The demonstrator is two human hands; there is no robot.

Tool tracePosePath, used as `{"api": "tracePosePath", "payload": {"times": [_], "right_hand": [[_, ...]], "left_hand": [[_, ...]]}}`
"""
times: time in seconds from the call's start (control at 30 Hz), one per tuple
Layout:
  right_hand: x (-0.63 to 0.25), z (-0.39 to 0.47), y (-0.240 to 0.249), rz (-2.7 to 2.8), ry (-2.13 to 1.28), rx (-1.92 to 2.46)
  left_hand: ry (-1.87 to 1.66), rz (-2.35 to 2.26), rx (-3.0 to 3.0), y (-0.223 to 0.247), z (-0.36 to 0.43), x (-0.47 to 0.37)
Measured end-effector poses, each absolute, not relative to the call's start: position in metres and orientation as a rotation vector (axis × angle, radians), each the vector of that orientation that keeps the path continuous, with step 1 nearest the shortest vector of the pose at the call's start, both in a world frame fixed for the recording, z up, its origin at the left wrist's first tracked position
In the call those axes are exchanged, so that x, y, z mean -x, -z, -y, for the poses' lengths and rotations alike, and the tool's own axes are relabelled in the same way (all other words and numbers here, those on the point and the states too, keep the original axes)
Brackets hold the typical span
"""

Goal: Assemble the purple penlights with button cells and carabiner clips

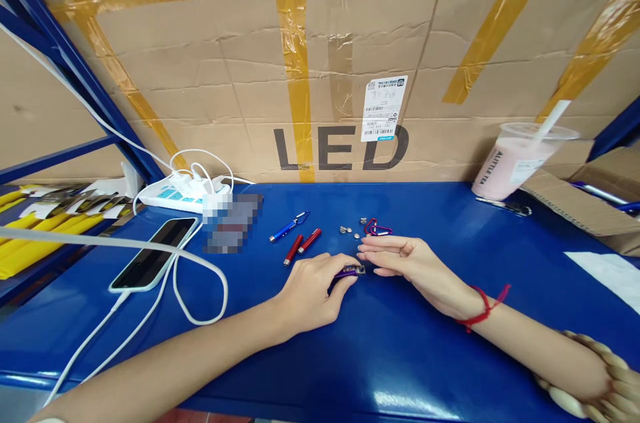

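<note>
Between the thumb and fingers of my left hand (316,293) is a small purple flashlight tube (350,271), its end pointing right. My right hand (407,261) is just to the right of that end, fingers stretched out and thumb apart, with nothing visible in it. Behind my hands lie two red flashlight tubes (302,246) and a blue mini flashlight (285,231) with a clip. Several small silvery pieces (349,230), perhaps button cells, are scattered near a red carabiner clip (371,227) and a purple clip (383,231).
A phone (156,256) on a white cable and a power strip (175,195) occupy the left. A pink drink cup (513,163) with a straw stands at back right, keys (504,207) before it. A large cardboard box (200,96) walls off the blue table (400,356).
</note>
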State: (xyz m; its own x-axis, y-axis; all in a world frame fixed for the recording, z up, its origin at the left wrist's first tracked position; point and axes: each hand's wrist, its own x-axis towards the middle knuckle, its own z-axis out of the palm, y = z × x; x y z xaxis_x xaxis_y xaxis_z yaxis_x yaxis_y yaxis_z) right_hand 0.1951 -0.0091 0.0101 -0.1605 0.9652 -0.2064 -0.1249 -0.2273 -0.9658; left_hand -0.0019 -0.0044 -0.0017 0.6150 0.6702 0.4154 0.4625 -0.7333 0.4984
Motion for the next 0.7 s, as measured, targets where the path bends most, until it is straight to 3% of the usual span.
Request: {"api": "tracePosePath", "payload": {"times": [0.7], "right_hand": [[-0.1938, 0.011, -0.009, 1.104, -1.567, 1.17]], "left_hand": [[-0.847, -0.918, -2.519, 0.0, 0.0042, 0.0006]]}}
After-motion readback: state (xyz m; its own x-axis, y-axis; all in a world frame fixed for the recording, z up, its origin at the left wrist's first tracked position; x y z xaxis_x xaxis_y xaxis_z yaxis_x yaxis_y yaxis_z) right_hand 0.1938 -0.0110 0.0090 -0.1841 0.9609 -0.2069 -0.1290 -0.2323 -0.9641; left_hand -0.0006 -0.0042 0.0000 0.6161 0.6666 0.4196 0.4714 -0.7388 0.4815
